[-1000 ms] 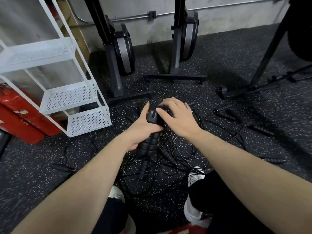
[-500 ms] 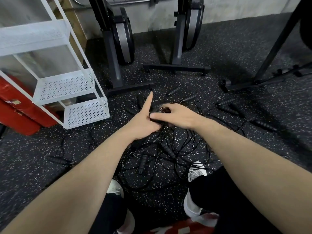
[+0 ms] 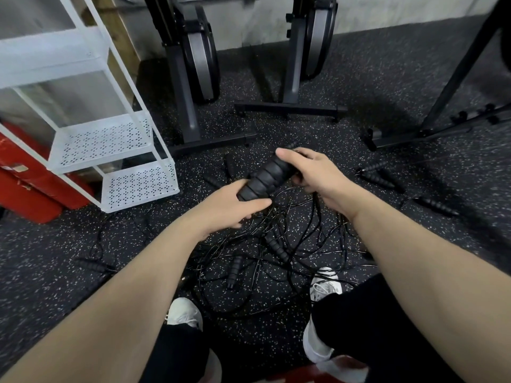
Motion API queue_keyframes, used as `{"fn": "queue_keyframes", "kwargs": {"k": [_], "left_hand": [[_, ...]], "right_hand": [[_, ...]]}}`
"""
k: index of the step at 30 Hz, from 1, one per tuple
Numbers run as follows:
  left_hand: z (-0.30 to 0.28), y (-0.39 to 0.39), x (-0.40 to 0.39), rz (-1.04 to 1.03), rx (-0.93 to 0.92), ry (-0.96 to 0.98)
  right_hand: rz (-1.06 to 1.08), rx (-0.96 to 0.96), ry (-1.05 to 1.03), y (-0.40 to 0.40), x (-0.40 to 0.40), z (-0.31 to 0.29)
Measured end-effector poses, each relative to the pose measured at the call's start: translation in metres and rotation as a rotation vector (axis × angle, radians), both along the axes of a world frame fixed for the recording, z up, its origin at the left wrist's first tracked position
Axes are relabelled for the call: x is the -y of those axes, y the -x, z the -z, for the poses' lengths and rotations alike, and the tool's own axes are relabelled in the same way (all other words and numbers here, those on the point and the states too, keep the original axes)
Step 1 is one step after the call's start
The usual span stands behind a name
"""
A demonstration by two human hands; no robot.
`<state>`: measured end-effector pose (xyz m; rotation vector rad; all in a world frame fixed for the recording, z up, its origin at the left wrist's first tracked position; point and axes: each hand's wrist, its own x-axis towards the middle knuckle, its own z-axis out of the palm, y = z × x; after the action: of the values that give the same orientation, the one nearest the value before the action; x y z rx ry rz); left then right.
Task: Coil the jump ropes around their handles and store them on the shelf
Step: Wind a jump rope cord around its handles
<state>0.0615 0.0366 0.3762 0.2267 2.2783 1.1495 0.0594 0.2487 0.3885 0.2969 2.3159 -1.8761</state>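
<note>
Jump-rope handles (image 3: 266, 176), black and ribbed, sit bundled between both hands above the floor; the left hand (image 3: 229, 207) grips their lower end, the right hand (image 3: 313, 174) wraps the upper end; tangled ropes (image 3: 276, 244) lie beneath; the white shelf (image 3: 110, 142) stands left.

Tangled ropes (image 3: 276, 244) and scattered handles (image 3: 378, 179) clutter the floor; the white shelf (image 3: 138, 186) stands unblocked at left.
</note>
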Motion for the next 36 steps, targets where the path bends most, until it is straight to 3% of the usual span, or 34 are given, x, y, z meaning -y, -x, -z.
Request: {"fn": "queue_keyframes", "kwargs": {"k": [9,12,17,20,23,26,32,36], "left_hand": [[0.002,0.006,-0.015,-0.008,0.188,-0.131],[0.003,0.012,-0.018,-0.092,0.155,-0.184],[0.003,0.015,-0.024,-0.342,0.22,-0.344],[-0.001,0.019,-0.026,-0.555,0.278,-0.471],[-0.004,0.02,-0.026,-0.669,0.323,-0.58],[-0.007,0.019,-0.026,-0.714,0.375,-0.677],[-0.003,0.022,-0.026,-0.746,0.382,-0.754],[0.0,0.025,-0.023,-0.762,0.39,-0.765]], "right_hand": [[0.05,-0.01,-0.023,0.008,0.0,0.007],[0.083,-0.081,-0.052,0.012,-0.003,0.009],[0.161,-0.026,-0.035,0.019,-0.011,0.012],[0.122,-0.049,-0.119,0.02,-0.008,0.02],[0.046,-0.037,0.006,0.017,0.0,0.019],[-0.07,0.046,0.117,0.01,0.011,0.015],[-0.064,-0.045,-0.036,0.005,0.035,0.018],[-0.246,-0.069,-0.098,0.0,0.048,0.02]]}}
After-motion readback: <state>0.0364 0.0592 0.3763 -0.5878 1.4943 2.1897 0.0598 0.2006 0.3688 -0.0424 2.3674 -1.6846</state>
